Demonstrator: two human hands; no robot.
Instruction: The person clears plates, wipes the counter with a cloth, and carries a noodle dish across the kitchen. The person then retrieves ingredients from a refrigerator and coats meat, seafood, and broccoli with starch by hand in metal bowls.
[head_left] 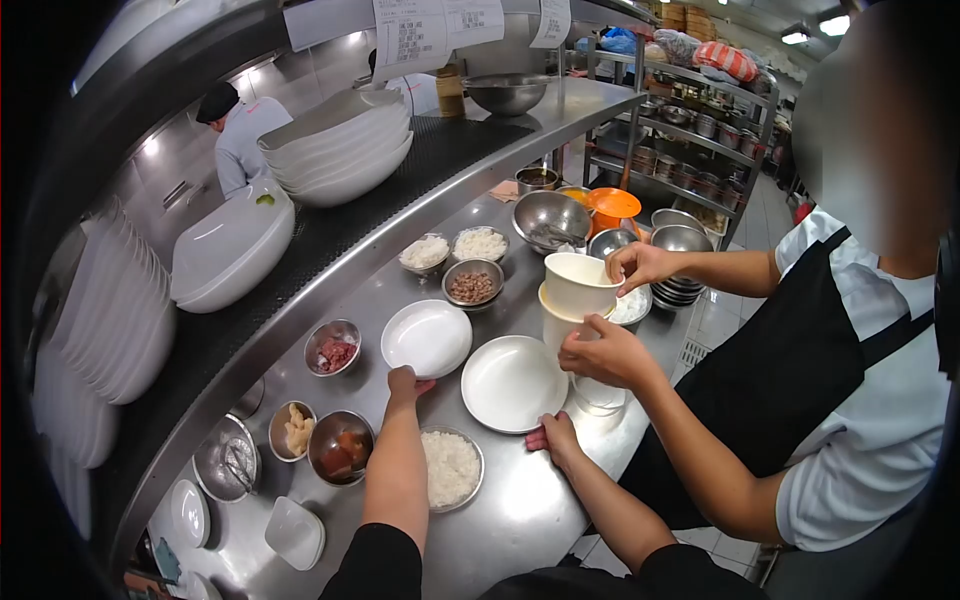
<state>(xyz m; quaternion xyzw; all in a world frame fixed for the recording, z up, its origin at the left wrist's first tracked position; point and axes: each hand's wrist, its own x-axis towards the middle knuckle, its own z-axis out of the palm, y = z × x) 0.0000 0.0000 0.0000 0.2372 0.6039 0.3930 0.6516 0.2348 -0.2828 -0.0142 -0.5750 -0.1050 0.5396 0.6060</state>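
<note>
My left hand (408, 383) grips the near edge of an oval white plate (427, 340), its fingers closed at the rim. At the near right edge of a second, round white plate (514, 385), my right hand (555, 437) has its fingers curled against the rim. Both plates look bare inside. Just below, between my forearms, is a bowl of white rice (452, 468). Left of my left forearm are a metal bowl with reddish-brown pieces (342, 448) and a bowl of pale yellowish pieces (296, 428). Raw red meat fills a small bowl (333, 346).
On my right, a co-worker in a black apron (750, 400) holds stacked paper tubs (582, 285) close to my right hand. Behind the plates stand bowls of chopped brown pieces (472, 284) and white food (480, 243). A raised shelf (470, 140) carries stacked white dishes (340, 150).
</note>
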